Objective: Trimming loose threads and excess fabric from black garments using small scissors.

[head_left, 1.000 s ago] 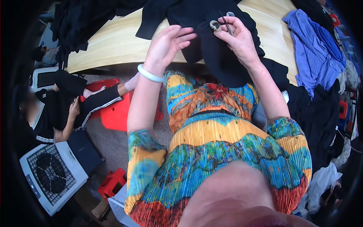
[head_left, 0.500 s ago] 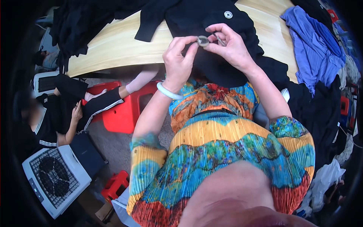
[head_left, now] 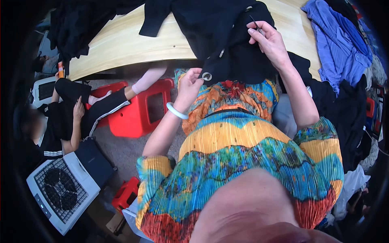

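One round, pale-rimmed disc (head_left: 207,76) pinched in our left hand (head_left: 189,86); one slim dark tool (head_left: 255,22) pinched in our right hand (head_left: 272,43), tip forward-left; black cloth garment (head_left: 227,44) between.

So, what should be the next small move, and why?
Probably lower the thin dark tool in the right hand toward the round pale-rimmed piece: the left hand holds it by the black garment, while the tool is well apart.

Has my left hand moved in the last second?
Yes: your left hand has come toward your body, from above the wooden table to this side of its near edge.
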The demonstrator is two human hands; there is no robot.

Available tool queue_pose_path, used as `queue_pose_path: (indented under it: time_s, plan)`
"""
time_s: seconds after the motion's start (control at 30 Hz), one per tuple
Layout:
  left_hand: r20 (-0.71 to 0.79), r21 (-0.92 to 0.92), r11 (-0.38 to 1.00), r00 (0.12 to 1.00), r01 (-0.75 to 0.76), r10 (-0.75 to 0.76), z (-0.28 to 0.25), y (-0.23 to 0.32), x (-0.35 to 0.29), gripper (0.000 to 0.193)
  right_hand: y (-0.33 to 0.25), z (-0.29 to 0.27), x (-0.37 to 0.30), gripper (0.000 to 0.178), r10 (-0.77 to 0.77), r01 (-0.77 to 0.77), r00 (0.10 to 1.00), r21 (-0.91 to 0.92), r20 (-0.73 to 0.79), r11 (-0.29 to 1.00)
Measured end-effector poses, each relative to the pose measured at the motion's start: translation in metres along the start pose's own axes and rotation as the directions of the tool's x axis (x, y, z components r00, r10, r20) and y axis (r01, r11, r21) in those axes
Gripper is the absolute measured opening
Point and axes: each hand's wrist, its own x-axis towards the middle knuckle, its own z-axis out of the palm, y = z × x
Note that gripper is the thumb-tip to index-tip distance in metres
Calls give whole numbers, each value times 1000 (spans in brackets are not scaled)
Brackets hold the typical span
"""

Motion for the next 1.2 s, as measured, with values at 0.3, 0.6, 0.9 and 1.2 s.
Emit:
queue_pose_path:
  time_s: [0.3, 0.6, 0.9, 1.2]
  plan:
    - [1, 605, 633, 796, -482, 605, 50, 38, 29, 44, 6, 10, 6, 23, -84, 87, 995, 59, -55, 994]
    - [425, -584, 709, 893, 395, -148, 15, 62, 86, 21, 0, -2, 1, 21, -117, 128, 988, 99, -102, 987]
    - [532, -631, 604, 838, 487, -120, 22, 95, 79, 23, -5, -2, -4, 21, -108, 113, 991, 69, -73, 991]
    - [526, -621, 620, 841, 480, -124, 23, 94, 81, 21, -6, -4, -7, 22, -99, 103, 993, 76, -62, 992]
